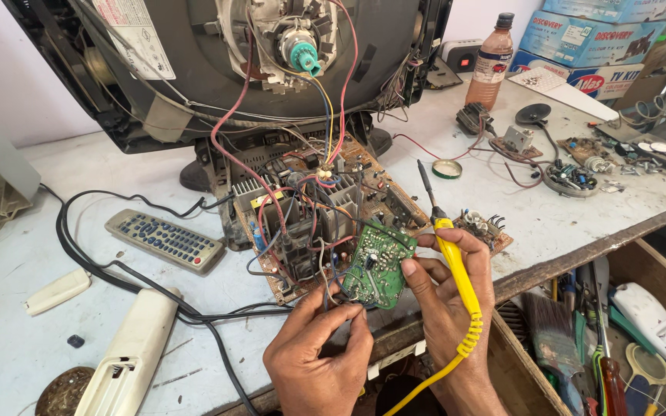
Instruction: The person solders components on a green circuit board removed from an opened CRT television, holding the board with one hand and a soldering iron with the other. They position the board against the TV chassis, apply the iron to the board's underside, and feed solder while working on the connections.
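Observation:
My right hand (450,289) grips a yellow-handled soldering iron (456,266), its dark tip pointing up and away over the table, and its thumb rests on a small green circuit board (379,266). That green board stands tilted at the near edge of the large brown television chassis board (325,208), tied to it by wires. My left hand (319,358) is below the green board, fingertips pinching wires at its lower edge. Behind them stands the open back of a picture-tube television (256,62) with red, blue and yellow leads running down to the chassis.
A grey remote control (165,240) lies left of the chassis beside black cables (117,270). A brown bottle (492,62), a small tin lid (447,169), loose parts and cardboard boxes (595,38) sit at the right rear. An open wooden drawer (603,339) holds tools and a brush.

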Tool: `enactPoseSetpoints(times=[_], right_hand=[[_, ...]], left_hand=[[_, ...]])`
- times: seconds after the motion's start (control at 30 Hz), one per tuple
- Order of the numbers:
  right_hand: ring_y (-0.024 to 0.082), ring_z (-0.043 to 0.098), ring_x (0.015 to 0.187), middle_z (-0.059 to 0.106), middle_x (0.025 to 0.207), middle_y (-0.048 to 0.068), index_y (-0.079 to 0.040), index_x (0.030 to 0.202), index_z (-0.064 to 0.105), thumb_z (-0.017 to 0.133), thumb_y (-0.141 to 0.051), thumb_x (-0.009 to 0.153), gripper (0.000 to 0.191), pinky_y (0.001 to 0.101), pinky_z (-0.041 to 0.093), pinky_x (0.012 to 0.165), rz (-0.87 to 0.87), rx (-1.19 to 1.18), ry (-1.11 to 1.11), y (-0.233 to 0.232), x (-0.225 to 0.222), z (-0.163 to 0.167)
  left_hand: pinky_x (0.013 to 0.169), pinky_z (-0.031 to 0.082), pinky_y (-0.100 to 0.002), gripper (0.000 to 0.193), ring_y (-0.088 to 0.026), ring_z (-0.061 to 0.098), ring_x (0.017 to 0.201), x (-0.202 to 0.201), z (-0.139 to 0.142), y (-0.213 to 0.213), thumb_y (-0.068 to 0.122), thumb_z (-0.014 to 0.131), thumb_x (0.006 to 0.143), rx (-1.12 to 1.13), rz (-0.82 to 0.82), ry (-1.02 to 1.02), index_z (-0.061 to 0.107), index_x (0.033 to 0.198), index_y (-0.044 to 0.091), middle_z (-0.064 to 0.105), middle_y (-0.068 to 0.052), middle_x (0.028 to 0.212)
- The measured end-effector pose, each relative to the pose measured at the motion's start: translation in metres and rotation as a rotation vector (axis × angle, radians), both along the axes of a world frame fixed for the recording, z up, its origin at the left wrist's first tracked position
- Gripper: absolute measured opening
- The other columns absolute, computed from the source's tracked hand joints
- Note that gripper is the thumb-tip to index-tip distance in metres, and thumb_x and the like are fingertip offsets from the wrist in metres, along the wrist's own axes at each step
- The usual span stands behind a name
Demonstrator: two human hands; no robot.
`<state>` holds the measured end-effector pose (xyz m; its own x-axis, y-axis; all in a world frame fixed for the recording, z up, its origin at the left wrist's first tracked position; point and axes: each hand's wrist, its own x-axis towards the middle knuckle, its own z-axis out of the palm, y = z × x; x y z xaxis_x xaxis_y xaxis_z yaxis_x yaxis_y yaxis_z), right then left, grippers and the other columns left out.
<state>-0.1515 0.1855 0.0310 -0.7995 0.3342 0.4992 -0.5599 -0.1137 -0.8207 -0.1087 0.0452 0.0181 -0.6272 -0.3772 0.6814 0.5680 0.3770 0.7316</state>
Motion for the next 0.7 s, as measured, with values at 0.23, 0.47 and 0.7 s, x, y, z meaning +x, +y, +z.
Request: enactPoseSetpoints(times=[0.23,0.47,0.7], right_hand=[[0.013,0.067,0.096,0.065,0.122,0.012,-0.006,0.131,0.048,0.073,0.005,0.087,0.052,0.025,0.056,0.082,-0.009,-0.002,-0.03,-0.0007,0.0008,0.0033],[0.014,0.068,0.098,0.066,0.121,0.012,-0.005,0.132,0.048,0.072,0.005,0.088,0.051,0.024,0.057,0.08,-0.048,0.053,-0.026,-0.0003,-0.0002,0.0057],[0.015,0.068,0.098,0.065,0.121,0.012,-0.005,0.132,0.047,0.072,0.007,0.088,0.052,0.0244,0.057,0.081,-0.038,0.036,-0.012,-0.0021,0.0016,0.0091]], left_hand=[[0.075,0.065,-0.027,0.023,-0.018,0.082,0.091,-0.0014,0.003,-0.0003,-0.003,0.085,0.065,0.006,-0.018,-0.033,0.082,0.087,0.003,0.079,-0.014,0.108],[0.077,0.068,-0.029,0.018,-0.018,0.08,0.096,0.0006,0.0053,0.0006,-0.006,0.079,0.074,0.192,-0.207,-0.039,0.075,0.091,-0.002,0.076,-0.016,0.113],[0.077,0.067,-0.028,0.028,-0.017,0.078,0.102,0.0027,0.0096,-0.0005,-0.003,0.071,0.086,0.337,-0.24,-0.207,0.068,0.114,-0.001,0.077,-0.015,0.108]])
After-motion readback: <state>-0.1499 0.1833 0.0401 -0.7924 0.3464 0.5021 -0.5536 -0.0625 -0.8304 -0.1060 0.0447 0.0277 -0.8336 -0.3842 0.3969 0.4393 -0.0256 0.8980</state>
